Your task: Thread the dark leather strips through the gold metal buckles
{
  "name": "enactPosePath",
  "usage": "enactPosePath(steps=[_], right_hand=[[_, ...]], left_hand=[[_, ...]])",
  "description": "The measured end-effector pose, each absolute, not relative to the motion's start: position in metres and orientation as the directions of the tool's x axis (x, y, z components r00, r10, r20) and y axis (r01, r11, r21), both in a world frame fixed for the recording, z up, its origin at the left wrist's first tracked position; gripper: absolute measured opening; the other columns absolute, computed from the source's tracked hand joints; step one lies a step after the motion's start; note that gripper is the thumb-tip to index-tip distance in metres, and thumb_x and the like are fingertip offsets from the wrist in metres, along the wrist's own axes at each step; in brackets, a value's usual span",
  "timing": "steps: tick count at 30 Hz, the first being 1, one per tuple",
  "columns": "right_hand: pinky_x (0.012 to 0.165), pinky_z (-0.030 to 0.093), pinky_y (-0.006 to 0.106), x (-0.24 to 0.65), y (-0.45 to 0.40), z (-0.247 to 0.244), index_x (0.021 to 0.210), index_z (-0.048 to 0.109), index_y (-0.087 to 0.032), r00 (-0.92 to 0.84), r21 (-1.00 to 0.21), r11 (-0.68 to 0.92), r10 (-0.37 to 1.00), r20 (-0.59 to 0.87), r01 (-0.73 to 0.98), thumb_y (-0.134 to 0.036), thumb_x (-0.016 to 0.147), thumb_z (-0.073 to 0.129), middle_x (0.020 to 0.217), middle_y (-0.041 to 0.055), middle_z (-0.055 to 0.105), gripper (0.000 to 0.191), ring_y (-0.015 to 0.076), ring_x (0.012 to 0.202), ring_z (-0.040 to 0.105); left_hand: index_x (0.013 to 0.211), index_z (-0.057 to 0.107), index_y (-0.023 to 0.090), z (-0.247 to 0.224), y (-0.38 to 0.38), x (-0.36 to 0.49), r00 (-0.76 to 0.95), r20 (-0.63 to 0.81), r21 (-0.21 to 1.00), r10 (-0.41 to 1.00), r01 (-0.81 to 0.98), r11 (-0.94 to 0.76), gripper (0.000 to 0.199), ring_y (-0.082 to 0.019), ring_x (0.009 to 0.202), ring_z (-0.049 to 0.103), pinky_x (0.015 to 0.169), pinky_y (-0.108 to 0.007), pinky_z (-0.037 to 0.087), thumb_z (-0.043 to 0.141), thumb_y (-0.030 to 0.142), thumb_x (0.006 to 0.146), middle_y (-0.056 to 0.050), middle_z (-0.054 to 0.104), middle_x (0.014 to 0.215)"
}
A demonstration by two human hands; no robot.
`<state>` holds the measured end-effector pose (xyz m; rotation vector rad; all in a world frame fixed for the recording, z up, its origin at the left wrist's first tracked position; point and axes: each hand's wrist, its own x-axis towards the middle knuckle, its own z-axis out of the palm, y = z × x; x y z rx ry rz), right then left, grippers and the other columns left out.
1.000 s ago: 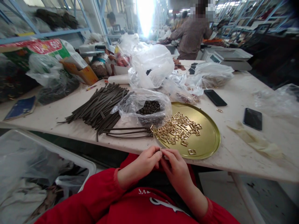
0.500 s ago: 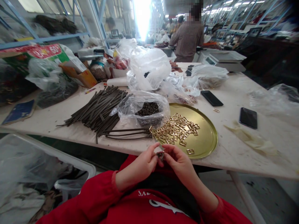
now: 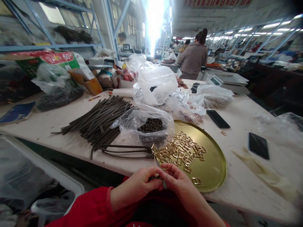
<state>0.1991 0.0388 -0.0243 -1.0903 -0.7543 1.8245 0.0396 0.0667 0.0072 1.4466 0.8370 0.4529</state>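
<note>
My left hand (image 3: 139, 184) and my right hand (image 3: 176, 179) meet just in front of the table's near edge. Thumbs and fingertips of both are pinched together around a small buckle-like metal piece (image 3: 164, 184), mostly covered by the fingers. A dark line shows between my left thumb and forefinger, too small to name. Beyond my right hand, loose gold buckles (image 3: 181, 151) lie heaped on a round gold tray (image 3: 214, 175). A few dark straps (image 3: 127, 151) lie beyond my left hand, their right ends at the buckles; gold metal shows on one end.
A large pile of dark strips (image 3: 99, 118) lies to the left. An open plastic bag of small dark pieces (image 3: 151, 125) stands beside the tray. Two phones (image 3: 217, 119) lie at the right, near a yellowish strip (image 3: 262, 171). Plastic bags (image 3: 157, 83) crowd the back.
The view has tilted up, so the table and my hands appear lower. My fingers have closed further around the small metal piece, which showed more clearly before.
</note>
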Motion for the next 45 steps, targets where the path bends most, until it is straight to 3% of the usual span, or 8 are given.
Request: enactPosePath(steps=[3,6,9,11,12,21,31,45], right_hand=[[0.055,0.045,0.029,0.201,0.061,-0.023,0.093,0.057,-0.025,-0.280,-0.906,-0.359,0.914,-0.294,-0.222,-0.041,0.072,0.065,0.063,-0.0022,0.060,0.028,0.0154,0.055,0.057],[0.054,0.044,0.030,0.208,0.109,-0.014,0.094,0.058,-0.023,-0.163,-0.986,-0.052,0.984,-0.078,0.157,-0.041,0.080,0.052,0.060,-0.0008,0.057,0.024,0.0177,0.056,0.056],[0.067,0.046,0.032,0.209,0.175,-0.006,0.093,0.059,-0.020,-0.061,-0.751,0.202,0.975,0.212,0.629,-0.033,0.084,0.044,0.081,0.0048,0.063,0.022,0.0194,0.074,0.059],[0.075,0.044,0.030,0.203,0.216,-0.007,0.095,0.060,-0.020,-0.154,-0.439,0.206,0.976,0.152,0.874,-0.027,0.085,0.041,0.093,0.0062,0.064,0.022,0.0182,0.085,0.059],[0.075,0.043,0.030,0.198,0.232,-0.011,0.093,0.061,-0.019,-0.167,-0.372,0.197,0.980,0.111,0.907,-0.025,0.084,0.044,0.093,0.0076,0.065,0.020,0.0195,0.086,0.060],[0.066,0.040,0.031,0.174,0.275,-0.042,0.085,0.064,-0.015,-0.174,-0.180,0.167,0.984,-0.025,0.969,-0.019,0.075,0.053,0.088,0.0148,0.068,0.015,0.0254,0.081,0.063],[0.068,0.039,0.026,0.196,0.244,-0.019,0.088,0.063,-0.020,-0.139,-0.310,0.174,0.982,0.129,0.935,-0.020,0.079,0.044,0.086,0.0046,0.068,0.021,0.0172,0.080,0.060],[0.071,0.039,0.024,0.170,0.241,-0.029,0.094,0.065,-0.021,-0.294,-0.384,0.298,0.953,0.071,0.874,-0.018,0.075,0.054,0.093,0.0053,0.066,0.022,0.0175,0.085,0.060]], left_hand=[[0.079,0.057,0.016,-0.004,0.076,0.035,0.596,-0.274,0.962,0.755,0.173,0.213,0.008,-0.011,0.067,0.051,0.065,-0.021,0.038,0.049,0.015,0.075,0.002,0.057,0.070],[0.079,0.053,0.017,-0.007,0.088,0.030,0.531,-0.307,0.951,0.790,0.132,0.281,0.005,-0.010,0.063,0.048,0.062,-0.020,0.036,0.050,0.018,0.075,0.004,0.055,0.065],[0.079,0.051,0.017,-0.004,0.099,0.027,0.495,-0.339,0.938,0.800,0.118,0.325,0.007,-0.009,0.059,0.045,0.058,-0.020,0.033,0.050,0.022,0.074,0.005,0.055,0.063],[0.079,0.050,0.017,-0.002,0.105,0.024,0.479,-0.367,0.926,0.797,0.112,0.360,0.008,-0.009,0.056,0.043,0.055,-0.020,0.031,0.051,0.023,0.073,0.005,0.054,0.060],[0.079,0.050,0.016,-0.003,0.108,0.023,0.470,-0.380,0.920,0.797,0.104,0.377,0.010,-0.009,0.055,0.043,0.054,-0.020,0.030,0.051,0.023,0.072,0.005,0.053,0.059],[0.078,0.050,0.015,-0.009,0.117,0.013,0.459,-0.355,0.924,0.815,0.042,0.379,0.015,-0.010,0.056,0.045,0.057,-0.022,0.032,0.053,0.028,0.070,0.004,0.052,0.059],[0.075,0.049,0.017,0.002,0.111,0.015,0.298,-0.265,0.961,0.917,0.000,0.277,0.015,-0.008,0.046,0.039,0.048,-0.020,0.026,0.054,0.031,0.070,0.005,0.053,0.051],[0.076,0.049,0.017,-0.003,0.093,0.011,0.314,-0.298,0.948,0.901,-0.012,0.318,0.024,-0.004,0.037,0.026,0.042,-0.019,0.017,0.059,0.038,0.069,0.006,0.055,0.048]])
